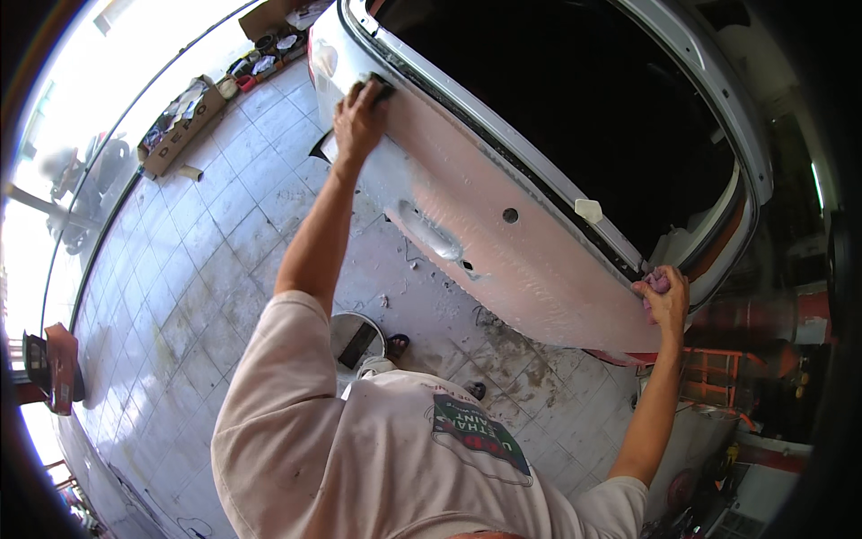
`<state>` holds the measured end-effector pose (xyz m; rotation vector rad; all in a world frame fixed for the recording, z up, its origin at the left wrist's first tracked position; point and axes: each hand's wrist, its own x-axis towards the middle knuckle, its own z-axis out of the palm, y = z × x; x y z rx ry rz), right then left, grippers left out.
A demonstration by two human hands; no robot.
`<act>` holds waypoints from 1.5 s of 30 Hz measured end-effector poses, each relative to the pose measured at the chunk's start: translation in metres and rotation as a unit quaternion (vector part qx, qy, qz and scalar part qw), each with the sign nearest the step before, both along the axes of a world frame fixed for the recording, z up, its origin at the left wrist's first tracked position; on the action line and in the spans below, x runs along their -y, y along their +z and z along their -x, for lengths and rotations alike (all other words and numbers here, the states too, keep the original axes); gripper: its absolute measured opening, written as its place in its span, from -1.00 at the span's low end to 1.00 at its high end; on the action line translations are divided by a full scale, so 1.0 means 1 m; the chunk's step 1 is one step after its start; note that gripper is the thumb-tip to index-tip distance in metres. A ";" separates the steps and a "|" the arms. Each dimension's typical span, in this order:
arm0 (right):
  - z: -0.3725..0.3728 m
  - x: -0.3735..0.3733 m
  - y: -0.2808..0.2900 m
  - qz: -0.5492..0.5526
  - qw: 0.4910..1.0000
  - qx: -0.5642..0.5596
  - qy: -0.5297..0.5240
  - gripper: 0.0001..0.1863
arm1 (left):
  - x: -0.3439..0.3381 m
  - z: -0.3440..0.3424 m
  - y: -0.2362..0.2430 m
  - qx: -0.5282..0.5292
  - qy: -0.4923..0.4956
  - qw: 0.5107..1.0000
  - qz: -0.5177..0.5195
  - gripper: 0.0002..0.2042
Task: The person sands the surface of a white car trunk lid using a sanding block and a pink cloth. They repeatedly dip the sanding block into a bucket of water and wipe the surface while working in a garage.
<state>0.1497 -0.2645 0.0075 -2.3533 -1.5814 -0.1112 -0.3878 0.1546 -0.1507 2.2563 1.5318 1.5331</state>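
Well, dark pad [384, 87] clasped under left grip [361, 121]; pink wad [657, 282] clutched inside right grip [668, 305].

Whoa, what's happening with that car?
A person is leaning over a pale, pinkish car panel, one hand toward each end. The left hand holds a small dark block against the panel's upper left end. The right hand grips a soft purple wad at the lower right end. The panel has a round hole, and its pink surface looks streaky.
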 end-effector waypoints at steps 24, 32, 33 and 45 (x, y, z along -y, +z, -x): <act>-0.004 0.002 0.009 0.034 0.998 -0.054 -0.030 -0.39 | 0.210 -0.125 0.040 -0.169 -0.256 0.949 -0.067 -0.44; 0.011 -0.002 0.012 0.027 0.999 -0.019 -0.041 -0.39 | 0.059 -0.043 0.063 -0.144 0.031 0.979 0.139 -0.47; 0.007 -0.001 0.011 0.016 0.999 -0.024 -0.032 -0.39 | 0.093 -0.070 0.059 -0.110 0.006 0.993 0.050 -0.51; 0.003 -0.003 0.006 0.015 0.999 -0.035 -0.023 -0.36 | 0.013 0.003 0.044 -0.102 -0.079 0.991 0.024 -0.50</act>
